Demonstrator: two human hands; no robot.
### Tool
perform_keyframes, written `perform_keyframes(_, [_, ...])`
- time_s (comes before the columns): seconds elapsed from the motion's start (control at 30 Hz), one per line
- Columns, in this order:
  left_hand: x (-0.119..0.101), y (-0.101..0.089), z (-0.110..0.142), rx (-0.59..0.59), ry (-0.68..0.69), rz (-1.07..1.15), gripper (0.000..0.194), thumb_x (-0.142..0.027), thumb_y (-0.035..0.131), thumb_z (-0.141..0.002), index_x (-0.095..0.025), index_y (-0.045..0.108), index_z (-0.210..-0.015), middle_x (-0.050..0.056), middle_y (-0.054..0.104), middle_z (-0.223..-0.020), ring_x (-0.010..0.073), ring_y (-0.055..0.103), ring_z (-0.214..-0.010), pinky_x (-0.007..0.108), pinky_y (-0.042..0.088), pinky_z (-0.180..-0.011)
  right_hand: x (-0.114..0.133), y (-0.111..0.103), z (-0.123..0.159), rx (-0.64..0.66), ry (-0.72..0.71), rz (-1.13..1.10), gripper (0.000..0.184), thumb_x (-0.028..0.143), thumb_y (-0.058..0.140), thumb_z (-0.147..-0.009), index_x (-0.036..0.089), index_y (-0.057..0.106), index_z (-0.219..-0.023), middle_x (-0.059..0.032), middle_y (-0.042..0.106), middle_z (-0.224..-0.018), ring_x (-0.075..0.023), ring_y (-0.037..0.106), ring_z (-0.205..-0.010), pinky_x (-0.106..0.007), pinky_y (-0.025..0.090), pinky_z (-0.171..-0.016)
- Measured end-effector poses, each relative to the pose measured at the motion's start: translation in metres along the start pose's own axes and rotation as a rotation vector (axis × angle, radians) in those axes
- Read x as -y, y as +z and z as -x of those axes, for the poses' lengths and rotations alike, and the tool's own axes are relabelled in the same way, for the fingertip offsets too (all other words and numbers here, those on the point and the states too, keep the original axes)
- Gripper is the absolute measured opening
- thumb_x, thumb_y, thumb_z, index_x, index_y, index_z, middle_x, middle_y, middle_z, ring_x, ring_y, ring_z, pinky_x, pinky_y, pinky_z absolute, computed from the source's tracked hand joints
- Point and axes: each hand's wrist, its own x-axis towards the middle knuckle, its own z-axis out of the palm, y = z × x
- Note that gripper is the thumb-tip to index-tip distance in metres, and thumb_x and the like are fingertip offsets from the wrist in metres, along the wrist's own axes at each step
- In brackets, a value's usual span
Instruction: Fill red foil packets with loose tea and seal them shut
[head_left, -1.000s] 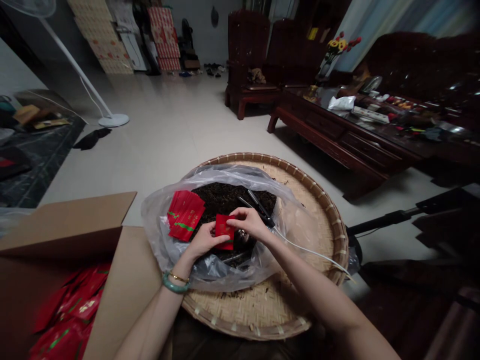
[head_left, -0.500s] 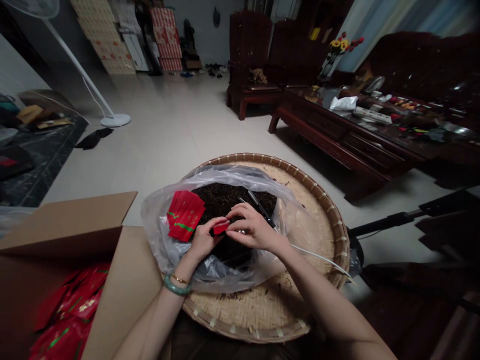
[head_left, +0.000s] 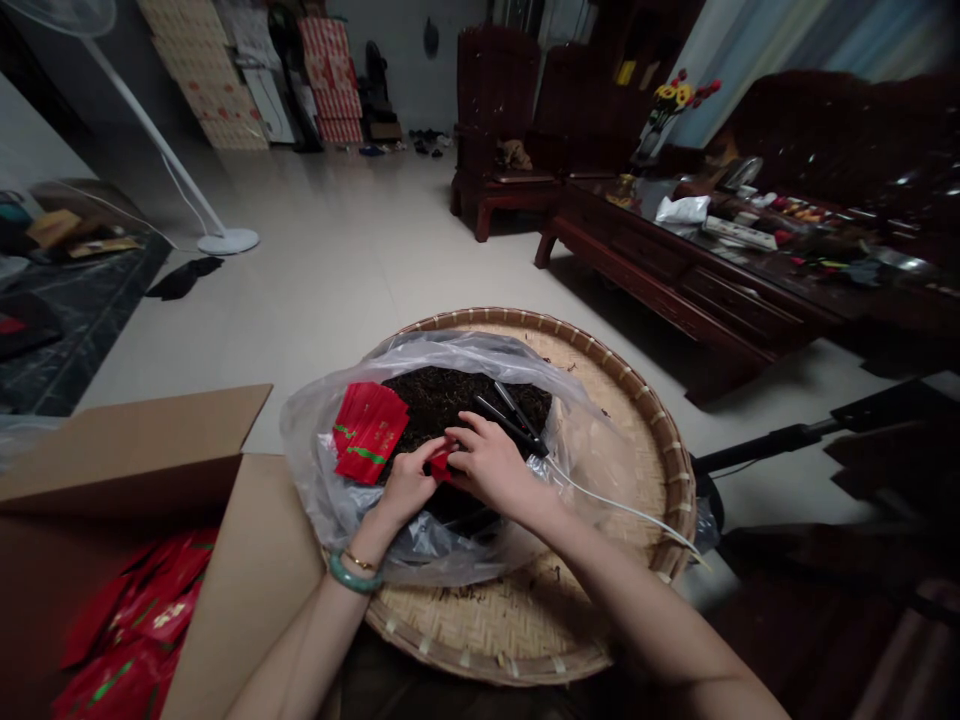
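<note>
Right hand [head_left: 493, 467] shifted over red packet [head_left: 441, 466], left hand [head_left: 407, 486] pinching it, right hand's grip unclear

Floor [head_left: 322, 220]: pale, glossy. Rear wall [head_left: 409, 75]: grey, stacked boxes [head_left: 196, 80] alongside. Right side: dark wooden chairs [head_left: 499, 90], low table [head_left: 645, 248] and sofa [head_left: 832, 125], pale-blue curtain [head_left: 765, 60] behind. Left side: white fan [head_left: 229, 241] standing on floor. Light: dim overall
</note>
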Motion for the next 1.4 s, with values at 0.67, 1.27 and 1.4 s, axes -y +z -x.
perform_keyframes(0.67, [-0.003, -0.003, -0.003, 0.000, -0.005, 0.129, 0.035, -0.028, 0.065, -0.072, -0.021, 0.063, -0.106, 0.005, 0.069, -0.104, 0.0209, 0.064, -0.096, 0.033, 0.047, -0.089, -0.024, -0.047, 0.003, -0.045, 0.248, -0.842, 0.015, 0.020, 0.055, -0.078, 0.017, 0.062, -0.065, -0.0045, 0.067, -0.086, -0.0164, 0.062, -0.084, -0.028, 0.047, -0.078])
perform_keyframes(1.27, [-0.008, -0.008, -0.001, 0.057, -0.059, 0.218, 0.030, -0.041, 0.055, -0.079, -0.014, 0.067, -0.071, 0.000, 0.064, -0.064, 0.0142, 0.055, -0.060, 0.023, 0.042, -0.059, -0.025, 0.004, 0.000, 0.044, 0.414, -0.728, 0.016, 0.032, 0.068, -0.073, 0.017, 0.070, -0.071, -0.0013, 0.064, -0.064, -0.0119, 0.056, -0.058, -0.020, 0.040, -0.051])
perform_keyframes(1.4, [-0.007, -0.009, -0.003, 0.060, -0.113, 0.302, 0.038, -0.044, 0.052, -0.081, -0.013, 0.064, -0.062, -0.002, 0.056, -0.056, 0.0111, 0.050, -0.055, 0.021, 0.039, -0.055, -0.030, 0.011, 0.000, 0.117, 0.622, -0.955, 0.027, 0.042, 0.067, -0.069, 0.015, 0.067, -0.065, 0.0022, 0.057, -0.047, -0.0090, 0.047, -0.039, -0.019, 0.032, -0.037])
